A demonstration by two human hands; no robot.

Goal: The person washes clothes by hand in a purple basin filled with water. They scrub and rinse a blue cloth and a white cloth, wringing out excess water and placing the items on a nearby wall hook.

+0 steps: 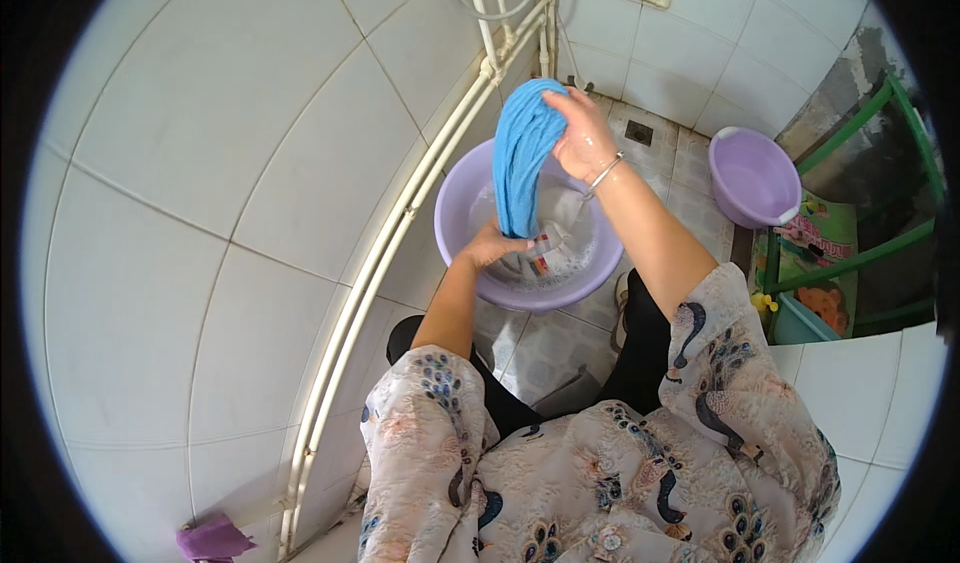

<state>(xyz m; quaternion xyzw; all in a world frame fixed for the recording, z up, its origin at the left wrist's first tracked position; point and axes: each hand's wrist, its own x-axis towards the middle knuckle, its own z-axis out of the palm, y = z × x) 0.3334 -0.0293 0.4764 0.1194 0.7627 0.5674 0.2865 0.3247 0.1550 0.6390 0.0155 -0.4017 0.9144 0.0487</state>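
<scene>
A blue cloth (525, 158), gathered into long folds, is stretched between my two hands above a purple basin (550, 295). My right hand (585, 138) grips its upper end, with a bracelet on the wrist. Lower down, my left hand (492, 247) is closed around the bottom end, over the basin's near left part. Sudsy water (575, 258) fills the basin, and a pale cloth (563, 213) lies in it. Beside my left fingers a small piece with red and orange marks (541, 263) shows in the water.
White pipes (400, 208) run along the tiled wall on the left. A second purple basin (755, 175) stands at the right, by a green frame (860, 258) and a teal tub (800, 321). A floor drain (638, 134) lies behind the basin. A purple cloth (215, 540) is at lower left.
</scene>
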